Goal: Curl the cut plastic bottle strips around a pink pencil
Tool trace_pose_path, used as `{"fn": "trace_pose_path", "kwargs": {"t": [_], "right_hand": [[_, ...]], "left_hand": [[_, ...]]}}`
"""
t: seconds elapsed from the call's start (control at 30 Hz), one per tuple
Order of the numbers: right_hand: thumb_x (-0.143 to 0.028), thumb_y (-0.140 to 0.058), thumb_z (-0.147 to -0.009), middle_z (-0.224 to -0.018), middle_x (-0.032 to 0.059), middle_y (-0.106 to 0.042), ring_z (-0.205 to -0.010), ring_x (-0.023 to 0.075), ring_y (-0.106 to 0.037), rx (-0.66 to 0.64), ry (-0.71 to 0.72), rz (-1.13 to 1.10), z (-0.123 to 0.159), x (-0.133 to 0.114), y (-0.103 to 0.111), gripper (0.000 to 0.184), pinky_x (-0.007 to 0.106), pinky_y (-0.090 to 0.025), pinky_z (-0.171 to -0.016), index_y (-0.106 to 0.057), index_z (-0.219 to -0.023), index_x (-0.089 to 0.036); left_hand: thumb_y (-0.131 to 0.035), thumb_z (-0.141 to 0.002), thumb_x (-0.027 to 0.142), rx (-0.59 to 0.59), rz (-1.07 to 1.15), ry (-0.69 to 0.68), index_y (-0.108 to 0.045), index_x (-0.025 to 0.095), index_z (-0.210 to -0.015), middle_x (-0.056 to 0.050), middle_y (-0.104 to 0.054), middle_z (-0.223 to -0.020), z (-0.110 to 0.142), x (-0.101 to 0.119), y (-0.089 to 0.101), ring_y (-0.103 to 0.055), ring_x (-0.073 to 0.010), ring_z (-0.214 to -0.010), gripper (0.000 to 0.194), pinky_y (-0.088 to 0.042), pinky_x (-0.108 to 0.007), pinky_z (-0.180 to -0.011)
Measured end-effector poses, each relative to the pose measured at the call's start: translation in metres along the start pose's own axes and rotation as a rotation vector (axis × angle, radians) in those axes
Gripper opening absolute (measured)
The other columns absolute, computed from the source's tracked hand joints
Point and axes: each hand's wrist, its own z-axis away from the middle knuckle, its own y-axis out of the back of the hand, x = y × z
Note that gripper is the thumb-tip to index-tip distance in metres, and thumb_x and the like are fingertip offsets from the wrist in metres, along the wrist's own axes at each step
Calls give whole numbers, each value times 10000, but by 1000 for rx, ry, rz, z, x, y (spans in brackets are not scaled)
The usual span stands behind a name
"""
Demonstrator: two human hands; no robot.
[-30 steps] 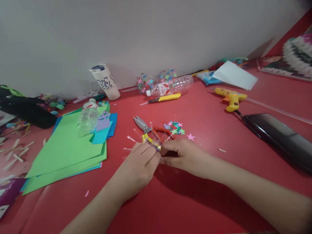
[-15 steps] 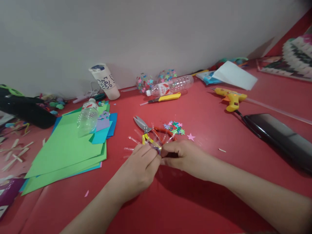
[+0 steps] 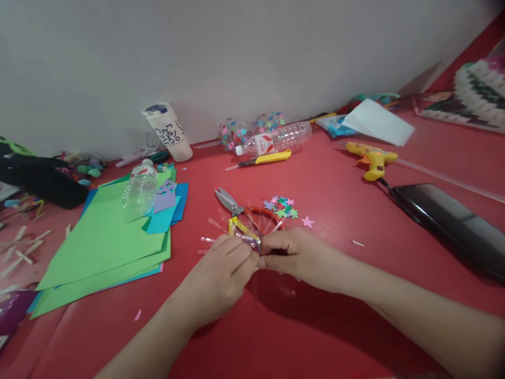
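Observation:
My left hand [image 3: 226, 273] is closed on a clear plastic piece cut into thin strips [image 3: 250, 239], which fan out around my fingers. Thumb and fingers of my right hand [image 3: 294, 258] pinch at the same piece from the right. A small purple bit shows where the fingertips meet; its shape is hidden. Scissors [image 3: 236, 209] with red and yellow handles lie half open just beyond my hands, partly seen through the strips. Past my right hand lies a small heap of coloured stars [image 3: 281, 206], with one pink star [image 3: 307, 222] apart from it.
Green sheets [image 3: 106, 242] lie at left with a cut bottle top [image 3: 141, 189] on them. Behind are a tumbler [image 3: 168, 131], a plastic bottle [image 3: 276, 139] and a yellow cutter [image 3: 272, 157]. A glue gun [image 3: 371, 158] and a black case [image 3: 453, 226] lie at right.
Both hands stay almost in place, still on the strip-cut plastic piece, which has turned slightly. The whole view has shifted a little.

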Motion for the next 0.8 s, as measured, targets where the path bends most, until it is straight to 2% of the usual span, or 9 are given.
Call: {"fn": "trace_pose_path", "kwargs": {"t": [0.13,0.27,0.47,0.63,0.8], "right_hand": [[-200,-580,-754,-524,-76,-402,-494,72,-358,10,-46,-79,-1,1,-1,162,199,-308,-502,-498,-618,-171],[-211,-582,-765,-546,-71,-412,-513,69,-365,-4,-32,-101,-1,0,-1,170,194,-300,-497,-510,-619,-165],[-160,-574,-759,-490,-89,-393,-456,60,-355,1,-94,-114,-1,-3,-1,164,192,-299,-478,-487,-620,-173],[-178,-573,-765,-576,-55,-455,-555,81,-415,5,-37,-73,-1,-2,-1,147,199,-334,-534,-526,-627,-162],[-185,-580,-753,-544,-69,-428,-514,79,-390,30,-78,-66,-1,0,-1,148,204,-322,-518,-496,-631,-175]], "left_hand": [[-391,-898,99,28,12,16,-561,107,-901,-78,-587,-815,0,-1,-2,-473,-184,-741,171,-417,-341,-670],[-410,-893,109,-15,14,14,-560,108,-900,-69,-576,-799,0,-2,-2,-474,-183,-723,150,-408,-339,-662],[-421,-889,103,60,17,1,-560,90,-932,-80,-585,-800,-1,-2,-1,-489,-187,-740,146,-411,-334,-676],[-418,-889,104,-6,12,3,-569,100,-894,-77,-583,-794,-1,-2,-2,-489,-183,-724,151,-413,-335,-664],[-390,-902,114,61,4,15,-568,109,-910,-77,-596,-816,-2,-2,-2,-498,-184,-756,178,-431,-336,-688]]}}
